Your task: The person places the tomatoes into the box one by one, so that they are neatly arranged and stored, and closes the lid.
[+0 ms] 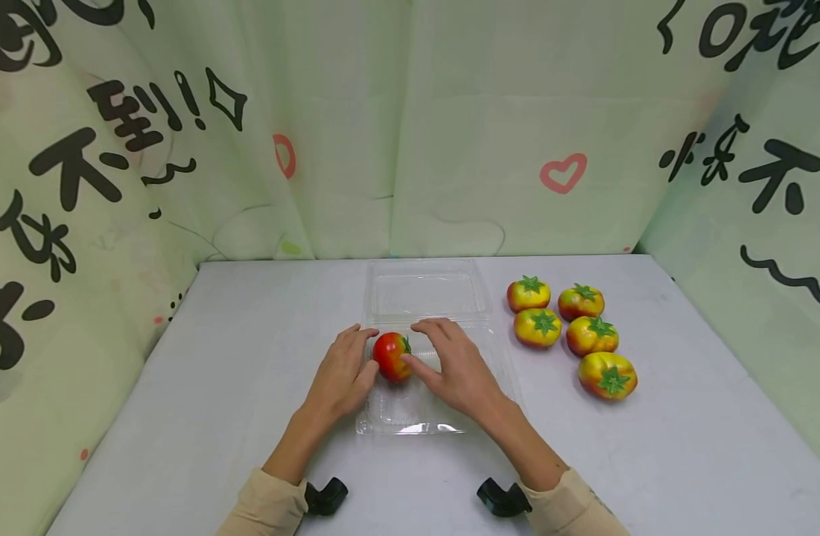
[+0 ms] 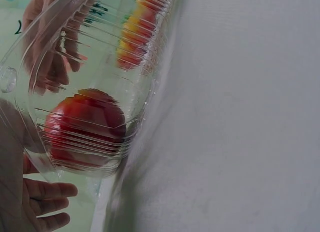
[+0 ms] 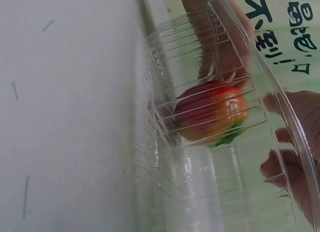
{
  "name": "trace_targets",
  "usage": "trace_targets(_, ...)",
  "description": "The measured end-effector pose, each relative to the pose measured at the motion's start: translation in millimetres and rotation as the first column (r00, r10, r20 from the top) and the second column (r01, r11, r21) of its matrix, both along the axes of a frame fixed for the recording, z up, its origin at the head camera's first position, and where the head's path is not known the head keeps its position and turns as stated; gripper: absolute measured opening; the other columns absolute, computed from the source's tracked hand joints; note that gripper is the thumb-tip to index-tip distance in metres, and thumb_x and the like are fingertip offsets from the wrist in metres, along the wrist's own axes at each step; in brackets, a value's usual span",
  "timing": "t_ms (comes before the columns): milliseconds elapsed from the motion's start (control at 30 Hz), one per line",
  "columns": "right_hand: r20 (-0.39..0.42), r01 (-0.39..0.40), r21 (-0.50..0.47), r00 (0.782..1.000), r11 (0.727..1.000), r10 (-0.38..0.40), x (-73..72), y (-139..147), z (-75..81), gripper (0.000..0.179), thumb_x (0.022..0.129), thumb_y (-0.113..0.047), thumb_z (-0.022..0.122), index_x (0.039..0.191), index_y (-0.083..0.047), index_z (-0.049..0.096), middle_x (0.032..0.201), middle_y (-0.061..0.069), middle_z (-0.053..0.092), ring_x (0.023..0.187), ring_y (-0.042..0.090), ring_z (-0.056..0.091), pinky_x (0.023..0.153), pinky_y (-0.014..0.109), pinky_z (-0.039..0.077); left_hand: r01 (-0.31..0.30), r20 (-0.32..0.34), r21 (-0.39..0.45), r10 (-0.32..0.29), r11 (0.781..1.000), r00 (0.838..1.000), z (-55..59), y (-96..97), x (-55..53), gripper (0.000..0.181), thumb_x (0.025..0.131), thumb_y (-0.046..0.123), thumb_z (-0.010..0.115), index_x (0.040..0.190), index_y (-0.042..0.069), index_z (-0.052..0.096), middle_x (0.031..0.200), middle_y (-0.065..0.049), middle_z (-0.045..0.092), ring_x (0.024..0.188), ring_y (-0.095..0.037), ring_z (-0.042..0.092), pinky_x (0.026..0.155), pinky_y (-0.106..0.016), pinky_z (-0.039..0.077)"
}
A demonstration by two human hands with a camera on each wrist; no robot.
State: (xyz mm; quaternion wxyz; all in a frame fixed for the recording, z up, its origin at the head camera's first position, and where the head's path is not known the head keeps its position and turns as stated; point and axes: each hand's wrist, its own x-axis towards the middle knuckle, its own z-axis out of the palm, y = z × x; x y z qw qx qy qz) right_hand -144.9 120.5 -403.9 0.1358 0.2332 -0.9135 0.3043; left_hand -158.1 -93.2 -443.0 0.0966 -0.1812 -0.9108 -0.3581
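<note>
A red toy-like tomato [image 1: 392, 357] with a green leafy top lies at the left of a clear plastic clamshell box [image 1: 416, 417], whose lid [image 1: 426, 292] is folded back toward the far side. My left hand [image 1: 342, 376] is at the box's left wall, with fingers loosely bent beside the tomato. Over the box, my right hand [image 1: 456, 368] has its fingers spread and its thumb tip right by the tomato's right side. Through the clear wall, both wrist views show the tomato [image 2: 85, 132] inside, with the right hand's fingers [image 3: 280, 167] apart from it.
Several yellow-red tomatoes [image 1: 592, 336] with green tops sit in a group on the white table [image 1: 684, 447], right of the box. A pale green printed curtain [image 1: 483, 112] hangs behind and at both sides. Black wrist mounts [image 1: 325, 496] stick out by the sleeves.
</note>
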Motion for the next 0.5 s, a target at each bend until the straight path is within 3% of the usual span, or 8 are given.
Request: trace_targets(500,-0.031,0.069,-0.02,0.997,0.997,-0.07,-1.4,19,9.5,0.05,0.088,-0.023,0.08,0.131,-0.005,0.062,0.128,0.013,0.065,0.121,0.031,0.062,0.101,0.048,0.054,0.001,-0.003,-0.002,-0.001,1.0,1.0,-0.1,-0.1,0.5,0.049,0.089,0.013,0.049,0.135,0.0,0.06,0.14,-0.017,0.061,0.142,-0.036,0.045,0.118,-0.056,0.035)
